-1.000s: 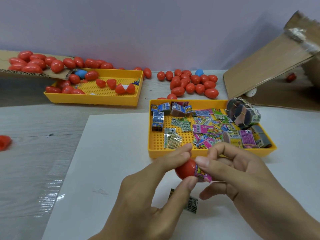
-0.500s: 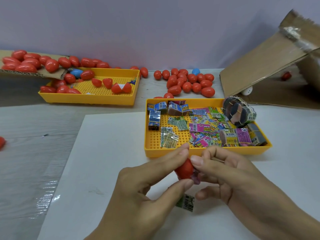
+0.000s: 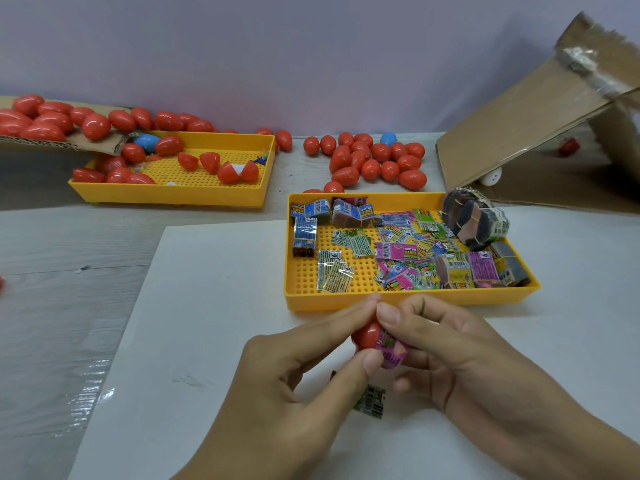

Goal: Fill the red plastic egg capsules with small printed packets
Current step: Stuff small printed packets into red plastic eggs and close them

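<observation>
Seen from the head camera, looking down at a pale counter with a white sheet laid on it: two bare hands meet just in front of a yellow tray. The left hand pinches a red egg half between thumb and forefinger, its open side facing right. The right hand pinches a pink printed packet, fingers curled round it, and presses it into the mouth of the egg half. Part of the packet shows outside the shell, so it is not fully in. Below the hands, a green packet lies flat on the sheet, partly hidden by the left thumb.

Just beyond the hands, the near yellow tray holds loose packets in pink, green and blue, plus banded bundles at its right end. Farther back on the left, a second yellow tray holds red egg pieces, with more spilling from a cardboard flap. A cluster of closed red eggs sits on the counter behind the near tray, a blue one among them. A tilted cardboard box stands at the right.

The step in hand appears to be stuffing one packet into one shell half. The next move likely calls for tucking the packet fully inside, then finding a matching half to snap shut; I cannot see where that half is.
</observation>
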{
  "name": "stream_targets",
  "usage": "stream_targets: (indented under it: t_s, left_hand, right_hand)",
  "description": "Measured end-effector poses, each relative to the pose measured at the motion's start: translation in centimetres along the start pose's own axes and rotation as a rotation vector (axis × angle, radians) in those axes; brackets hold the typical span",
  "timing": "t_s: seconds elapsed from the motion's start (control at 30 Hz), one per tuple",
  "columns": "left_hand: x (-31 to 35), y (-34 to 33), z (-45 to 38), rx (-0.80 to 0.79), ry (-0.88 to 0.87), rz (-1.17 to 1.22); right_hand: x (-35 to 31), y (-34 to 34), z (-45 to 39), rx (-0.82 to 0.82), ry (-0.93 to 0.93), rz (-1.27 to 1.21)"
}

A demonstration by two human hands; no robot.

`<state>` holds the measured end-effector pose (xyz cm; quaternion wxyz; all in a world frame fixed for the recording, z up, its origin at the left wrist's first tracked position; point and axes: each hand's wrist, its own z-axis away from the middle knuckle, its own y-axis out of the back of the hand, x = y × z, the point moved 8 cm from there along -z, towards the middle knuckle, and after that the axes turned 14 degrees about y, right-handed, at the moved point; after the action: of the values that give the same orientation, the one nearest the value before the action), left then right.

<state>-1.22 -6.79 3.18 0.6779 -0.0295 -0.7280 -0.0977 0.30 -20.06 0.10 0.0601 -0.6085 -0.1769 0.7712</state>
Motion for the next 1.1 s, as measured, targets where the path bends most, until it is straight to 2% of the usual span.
stream_targets:
  t_s: [0.3,0.5,0.8,0.97,1.1]
  left_hand:
    - [-0.2,0.9,-0.3,0.082,0.021,0.123]
    - [0.3,2.0,-0.6,0.089,0.015,0.252]
    - [0.7,2.0,-0.4,0.083,-0.077,0.132]
    - [0.8,1.9,-0.4,0.083,-0.090,0.104]
    - [0.3,1.9,-0.5,0.108,0.023,0.085]
  right_hand:
    - [-0.8,-0.5,0.1,-0.007,0.039,-0.004]
    - [-1.4,-1.4,0.2,-0.135,0.034,0.035]
    - [-1.6,-1.2,0.2,-0.091,0.110,0.067]
    - [-1.5,-1.5,0.2,-0.127,0.085,0.030]
    - [-2.1,-0.7,0.1,-0.054,0.216,0.110]
